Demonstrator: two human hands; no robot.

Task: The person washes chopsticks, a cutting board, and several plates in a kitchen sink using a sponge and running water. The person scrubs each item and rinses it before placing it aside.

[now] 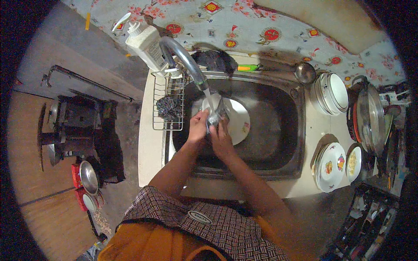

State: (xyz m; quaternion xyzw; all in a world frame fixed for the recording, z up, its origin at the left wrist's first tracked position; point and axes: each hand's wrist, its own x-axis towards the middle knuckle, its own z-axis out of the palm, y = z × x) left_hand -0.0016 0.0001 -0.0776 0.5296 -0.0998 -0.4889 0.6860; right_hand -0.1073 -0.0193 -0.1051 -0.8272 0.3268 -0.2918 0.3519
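Note:
Water runs from the curved metal faucet (189, 62) onto a small pale, shiny vessel (214, 119), blurred and partly covered by fingers, so its exact kind is unclear. My left hand (198, 126) grips it from the left side, thumb towards the stream. On the other side my right hand (222, 135) has its fingers on the same vessel. Beneath the hands a white plate (241, 119) with a floral mark lies in the dark metal sink (277, 130); its left part is hidden by the hands and vessel.
A wire rack (168, 125) with a scouring pad (168, 108) hangs at the sink's left, below a white pump bottle (147, 45). Along the right stand stacked bowls (338, 93), stacked plates (331, 166) and a dish of food (353, 164). A ladle (305, 73) lies behind.

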